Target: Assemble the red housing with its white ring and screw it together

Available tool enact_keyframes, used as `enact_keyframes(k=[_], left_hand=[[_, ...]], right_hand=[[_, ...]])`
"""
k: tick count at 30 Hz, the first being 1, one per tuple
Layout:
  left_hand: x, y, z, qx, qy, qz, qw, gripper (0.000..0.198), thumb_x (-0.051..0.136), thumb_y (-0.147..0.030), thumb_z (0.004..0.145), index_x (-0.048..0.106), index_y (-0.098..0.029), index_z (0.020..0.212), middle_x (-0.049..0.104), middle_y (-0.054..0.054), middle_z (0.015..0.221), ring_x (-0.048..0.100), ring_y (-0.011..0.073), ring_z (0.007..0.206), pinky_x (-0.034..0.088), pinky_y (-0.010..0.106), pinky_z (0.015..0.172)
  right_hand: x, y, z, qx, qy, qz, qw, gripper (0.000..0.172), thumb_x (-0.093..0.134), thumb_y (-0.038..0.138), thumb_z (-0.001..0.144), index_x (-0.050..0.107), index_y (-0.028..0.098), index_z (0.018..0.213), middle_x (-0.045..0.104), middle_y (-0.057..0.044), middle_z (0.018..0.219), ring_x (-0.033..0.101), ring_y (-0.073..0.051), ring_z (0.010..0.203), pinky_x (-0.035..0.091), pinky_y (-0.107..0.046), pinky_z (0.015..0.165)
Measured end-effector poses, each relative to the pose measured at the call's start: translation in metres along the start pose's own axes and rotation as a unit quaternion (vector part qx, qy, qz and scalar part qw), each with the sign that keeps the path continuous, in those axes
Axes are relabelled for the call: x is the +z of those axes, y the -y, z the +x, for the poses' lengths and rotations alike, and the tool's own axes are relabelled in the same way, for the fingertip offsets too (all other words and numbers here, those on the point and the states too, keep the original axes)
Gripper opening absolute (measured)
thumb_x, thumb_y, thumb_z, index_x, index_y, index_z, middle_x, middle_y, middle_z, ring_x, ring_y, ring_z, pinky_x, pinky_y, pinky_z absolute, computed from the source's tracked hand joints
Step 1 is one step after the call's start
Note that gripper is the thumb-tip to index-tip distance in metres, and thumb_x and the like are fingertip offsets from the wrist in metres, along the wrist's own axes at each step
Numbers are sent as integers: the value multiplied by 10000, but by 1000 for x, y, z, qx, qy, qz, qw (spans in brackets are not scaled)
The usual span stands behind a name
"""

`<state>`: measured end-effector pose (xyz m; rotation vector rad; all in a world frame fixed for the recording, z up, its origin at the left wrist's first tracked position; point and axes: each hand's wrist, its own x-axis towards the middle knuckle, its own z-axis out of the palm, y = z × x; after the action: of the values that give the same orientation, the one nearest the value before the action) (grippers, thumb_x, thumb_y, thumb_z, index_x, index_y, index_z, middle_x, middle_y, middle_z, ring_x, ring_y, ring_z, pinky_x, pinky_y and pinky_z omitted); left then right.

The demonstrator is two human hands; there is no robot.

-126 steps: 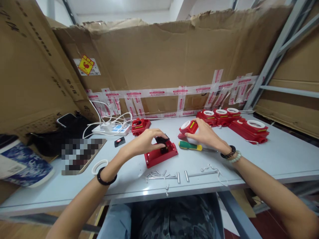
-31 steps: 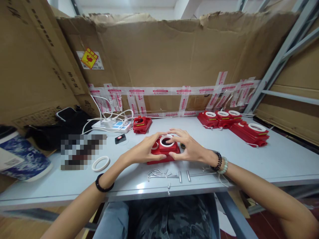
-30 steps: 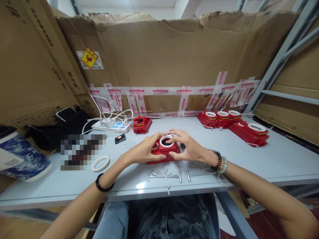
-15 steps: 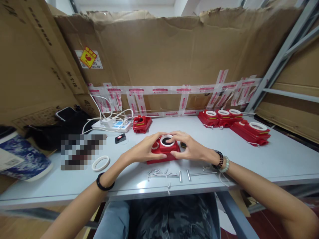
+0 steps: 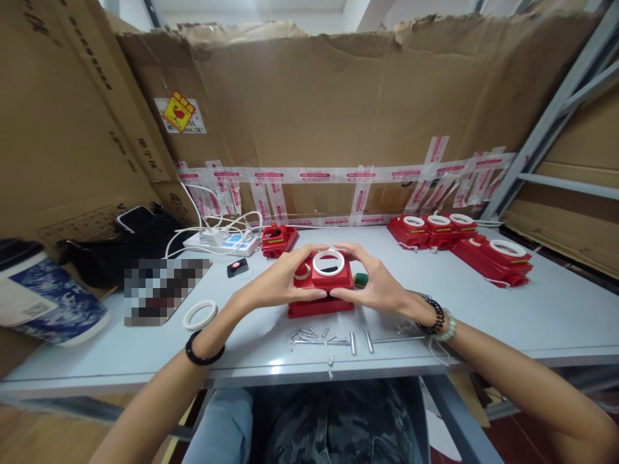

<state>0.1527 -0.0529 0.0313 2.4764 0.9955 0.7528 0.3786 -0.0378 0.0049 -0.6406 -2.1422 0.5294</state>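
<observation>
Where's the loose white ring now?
Head view: the white ring lies flat on the table, left of the left hand and the red box it grips.

A grey worktop [image 5: 532, 322] is walled by cardboard sheets [image 5: 309, 109] bearing a yellow-and-red sticker [image 5: 180, 111] and strips of printed tape [image 5: 314, 175]. At the back left a white power strip [image 5: 227, 243] lies among white cables, with a small red casing [image 5: 278, 238] just beside it and a black button box [image 5: 237, 267] nearer the front. A loose white ring [image 5: 200, 314] lies left of centre. A black bag [image 5: 126, 241] and a blue-and-white container [image 5: 53, 303] sit at the far left. Red casings with white rings [image 5: 438, 229] line the right rear. Screws [image 5: 312, 335] and metal pins [image 5: 360, 341] lie near the front edge
</observation>
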Motion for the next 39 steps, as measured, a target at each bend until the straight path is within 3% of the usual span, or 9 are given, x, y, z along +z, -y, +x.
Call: enact_keyframes(k=[4, 7, 10, 14, 20, 25, 30, 34, 39], left_hand=[[-24, -1, -9, -12, -76, 11, 997, 660, 616, -469, 831, 336, -263, 1392, 427, 92, 1436, 434, 265, 1299, 388, 393, 1062], [-45, 18, -30, -70, -135, 87, 985, 491, 492, -497, 899, 447, -236, 1313, 508, 91, 1359, 475, 271, 1247, 394, 422, 1040], [-54, 52, -53, -136, -72, 161, 975, 516, 499, -567, 865, 527, -218, 1244, 565, 104, 1281, 523, 292, 1167, 417, 434, 993], [-48, 93, -68, -153, 21, 231, 961, 507, 532, -583, 819, 620, -207, 1147, 591, 122, 1246, 495, 318, 1188, 396, 454, 1003], [-42, 109, -65, -191, 50, 207, 958, 439, 577, -505, 780, 668, -201, 1083, 681, 121, 1077, 621, 299, 966, 485, 391, 852], [-48, 98, -60, -175, 15, 203, 963, 458, 611, -521, 761, 659, -196, 1081, 698, 95, 1023, 623, 264, 888, 490, 358, 789], [-39, 48, -29, -76, -60, 150, 984, 372, 597, -486, 809, 655, -209, 1052, 688, 66, 1062, 604, 221, 916, 485, 348, 830], [-17, 11, 5, 9, -33, 101, 994, 327, 631, -425, 803, 669, -208, 1045, 697, 53, 1036, 597, 220, 974, 472, 364, 883], [-1, 4, 22, 29, -3, 82, 996, 267, 650, -355, 787, 683, -205, 1005, 702, 45, 1048, 608, 230, 1000, 460, 380, 921]], right_hand=[[-3, 5, 3, 16, -68, 87, 994, 663, 771, 350, 694, 442, 233, 1258, 576, -103, 1262, 565, -238, 1166, 462, -446, 1024], [-7, 6, 6, 29, -122, 133, 983, 668, 782, 341, 680, 442, 234, 1245, 591, -100, 1245, 581, -230, 1147, 452, -445, 1037], [-9, 4, 7, 37, -145, 142, 978, 646, 786, 327, 671, 457, 234, 1220, 603, -90, 1222, 597, -218, 1116, 457, -437, 1031], [-8, 2, 8, 39, -147, 145, 978, 661, 798, 305, 654, 457, 222, 1213, 616, -92, 1186, 604, -215, 1100, 462, -434, 1021], [-9, 3, 7, 39, -155, 142, 977, 644, 792, 322, 656, 451, 229, 1194, 615, -92, 1183, 599, -217, 1108, 464, -442, 1019], [-12, 3, 9, 35, -170, 147, 974, 623, 789, 323, 661, 451, 232, 1177, 615, -90, 1175, 592, -219, 1119, 479, -428, 1001], [-16, 0, 9, 37, -196, 156, 967, 619, 791, 344, 662, 439, 243, 1161, 601, -90, 1192, 583, -226, 1134, 484, -425, 994], [-19, -1, 9, 40, -204, 153, 966, 616, 792, 359, 660, 438, 246, 1152, 597, -90, 1197, 583, -231, 1136, 494, -420, 978], [-19, -1, 7, 43, -202, 156, 966, 642, 809, 352, 637, 441, 243, 1151, 598, -92, 1202, 581, -233, 1140, 496, -413, 975]])
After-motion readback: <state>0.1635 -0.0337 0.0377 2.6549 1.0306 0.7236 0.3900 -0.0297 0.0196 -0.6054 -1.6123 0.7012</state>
